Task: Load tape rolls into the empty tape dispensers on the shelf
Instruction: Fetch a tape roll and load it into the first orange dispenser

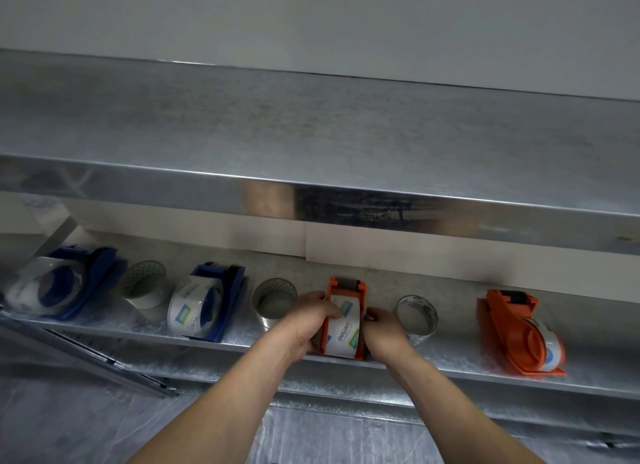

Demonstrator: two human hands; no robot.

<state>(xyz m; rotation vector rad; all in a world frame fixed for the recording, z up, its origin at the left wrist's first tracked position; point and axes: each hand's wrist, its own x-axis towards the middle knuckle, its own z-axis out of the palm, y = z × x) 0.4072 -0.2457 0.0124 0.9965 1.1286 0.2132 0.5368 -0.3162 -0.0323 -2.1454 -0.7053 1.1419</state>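
Dispenser [346, 285], orange, clamped between curled left hand [306, 322] and right hand [384, 327]; tape roll [343, 332] between them looks light, stiff, slick: grip its side rims.

Surroundings: plain white wall [346, 17] above a galvanised metal upper tier [311, 124] with a reflective front lip, white backing panels [381, 245] beneath it, a diagonal metal brace [57, 237] at far left, a slanting metal rail [110, 359] at lower left, and wrinkled plastic sheeting [69, 429] over the floor.
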